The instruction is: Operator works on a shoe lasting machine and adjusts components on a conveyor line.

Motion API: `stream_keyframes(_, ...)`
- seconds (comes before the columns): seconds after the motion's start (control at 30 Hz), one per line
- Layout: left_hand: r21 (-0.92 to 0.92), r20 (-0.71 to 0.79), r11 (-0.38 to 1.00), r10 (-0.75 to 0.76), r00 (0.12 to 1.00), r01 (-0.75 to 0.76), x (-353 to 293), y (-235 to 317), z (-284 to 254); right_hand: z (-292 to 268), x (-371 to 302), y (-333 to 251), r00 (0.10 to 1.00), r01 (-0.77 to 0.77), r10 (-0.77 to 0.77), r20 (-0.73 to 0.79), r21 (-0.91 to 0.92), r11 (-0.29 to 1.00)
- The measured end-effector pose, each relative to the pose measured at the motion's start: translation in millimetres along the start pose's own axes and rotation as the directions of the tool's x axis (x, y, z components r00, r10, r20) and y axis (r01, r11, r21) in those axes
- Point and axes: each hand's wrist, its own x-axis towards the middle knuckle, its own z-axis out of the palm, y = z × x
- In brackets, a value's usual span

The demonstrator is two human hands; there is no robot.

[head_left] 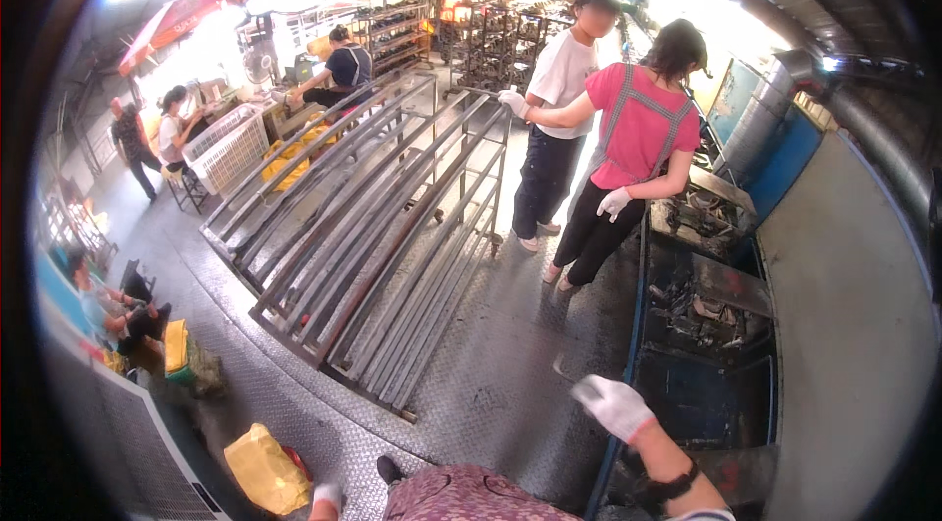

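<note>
My right hand (613, 408), in a white knit glove, reaches over the floor beside the blue-edged machine line (687, 389). Its fingers are closed and slightly blurred; a thin bent rod (560, 366) seems to stick out from them, its full shape hard to make out. A dark band circles that wrist. My left hand (327, 495) shows only partly at the lower edge, also gloved in white, with its fingers hidden. Close to it lies a yellow sack (265, 467). Both hands are apart from the long metal racks (285, 339) ahead.
Two people (643, 119) stand beyond the racks' right side; one gloved hand (513, 103) touches a rack. Dark metal fixtures (721, 300) sit in the machine line. At left are seated people, a white crate (226, 148) and another yellow sack (176, 344). Loaded shelves (392, 35) stand behind.
</note>
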Motion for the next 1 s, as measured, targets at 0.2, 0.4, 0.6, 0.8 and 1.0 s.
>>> stream_keyframes(0.2,0.463,0.052,0.884,-0.098,0.994,0.063,-35,-40,79,119,116,-126,0.961,0.275,-0.255,-0.103,0.336,0.901)
stream_keyframes(0.4,-0.222,0.247,0.974,0.106,0.963,-0.050,-12,-149,67,188,146,-249,0.922,0.377,-0.347,-0.171,0.193,0.906)
stream_keyframes(0.6,-0.048,0.309,0.988,-0.127,0.942,0.149,10,-245,7,190,183,-312,0.595,0.615,-0.640,-0.487,-0.238,0.752)
stream_keyframes(0.8,-0.558,-0.250,0.790,-0.450,0.857,0.253,47,-200,-159,226,246,-317,0.669,0.604,-0.667,-0.329,-0.283,0.745)
stream_keyframes(1.0,-0.628,-0.117,0.732,-0.423,0.899,0.263,61,-192,-191,248,269,-316,0.824,0.487,-0.509,-0.249,-0.151,0.860)
